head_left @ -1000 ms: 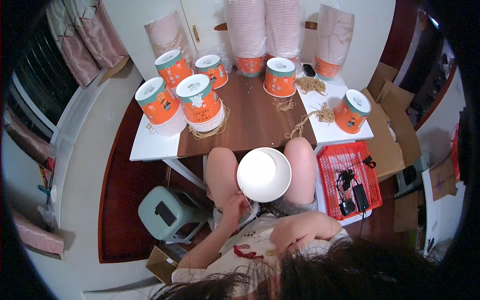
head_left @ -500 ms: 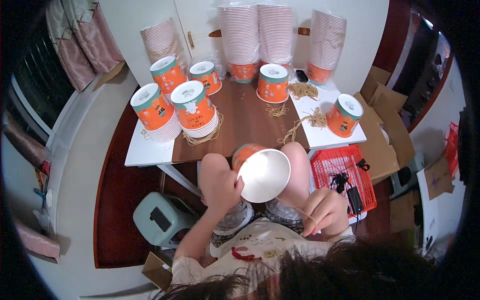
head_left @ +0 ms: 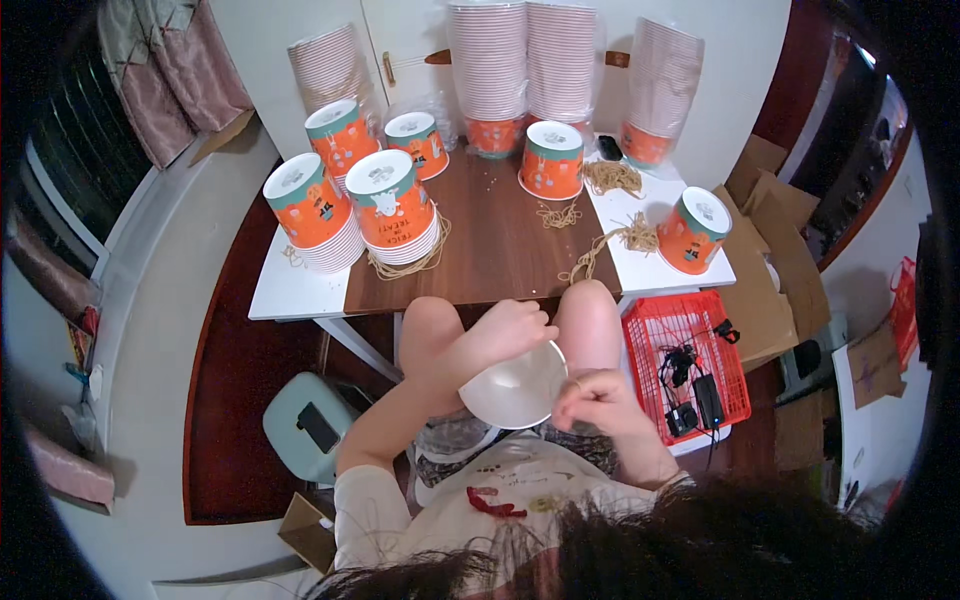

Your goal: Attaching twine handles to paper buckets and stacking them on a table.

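A white paper bucket rests in my lap with its open mouth tilted up toward me. My left hand grips its far rim from above. At the bucket's right rim is my right hand, fingers pinched together; whether they hold something small I cannot tell. On the brown and white table ahead stand several orange buckets with white lids, some on stacks. Loose tan string bundles lie on the table's right side.
Tall stacks of striped buckets in plastic sleeves line the wall behind the table. A red basket with black cables sits on the floor at my right, cardboard beyond it. A pale green stool stands at my left.
The bucket has come lower into my lap and tipped mouth-up. My left hand shifted onto its far rim, and my right hand rose from my right knee to the bucket's edge.
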A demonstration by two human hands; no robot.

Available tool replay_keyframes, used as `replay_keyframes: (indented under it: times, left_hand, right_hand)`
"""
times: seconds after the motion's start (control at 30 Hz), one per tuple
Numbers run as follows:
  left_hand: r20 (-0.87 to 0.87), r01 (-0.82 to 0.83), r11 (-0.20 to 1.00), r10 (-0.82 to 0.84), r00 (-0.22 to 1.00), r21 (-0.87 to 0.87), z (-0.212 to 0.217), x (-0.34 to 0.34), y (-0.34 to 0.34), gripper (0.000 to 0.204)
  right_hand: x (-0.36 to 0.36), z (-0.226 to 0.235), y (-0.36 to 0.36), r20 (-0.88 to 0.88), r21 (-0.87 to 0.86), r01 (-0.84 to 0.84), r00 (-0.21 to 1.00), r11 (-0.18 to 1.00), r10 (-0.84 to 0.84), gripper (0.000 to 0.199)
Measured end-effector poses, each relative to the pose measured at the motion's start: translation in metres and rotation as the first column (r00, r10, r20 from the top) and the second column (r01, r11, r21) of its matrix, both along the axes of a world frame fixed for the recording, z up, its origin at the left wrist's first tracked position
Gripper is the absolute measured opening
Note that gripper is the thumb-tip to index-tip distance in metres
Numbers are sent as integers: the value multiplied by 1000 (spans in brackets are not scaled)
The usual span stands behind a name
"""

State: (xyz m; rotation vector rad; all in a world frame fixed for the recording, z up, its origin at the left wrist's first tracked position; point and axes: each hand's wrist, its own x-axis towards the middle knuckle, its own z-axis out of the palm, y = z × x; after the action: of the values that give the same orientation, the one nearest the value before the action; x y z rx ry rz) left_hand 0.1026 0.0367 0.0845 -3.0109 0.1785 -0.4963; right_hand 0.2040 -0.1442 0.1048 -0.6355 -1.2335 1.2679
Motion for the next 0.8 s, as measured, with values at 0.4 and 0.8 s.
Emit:
replay_keyframes:
  times: [0.4,0.8]
  left_hand:
    - [-117,-133,29,315,942,-991,-41,-81,-64,26]
    - [-222,-192,-182,166,961,-964,-51,-97,-84,22]
  right_hand:
    - [-17,-50,26,-484,-346,107,831,932,-275,11]
    - [-3,-57,25,-206,-417,284,896,864,-394,12]
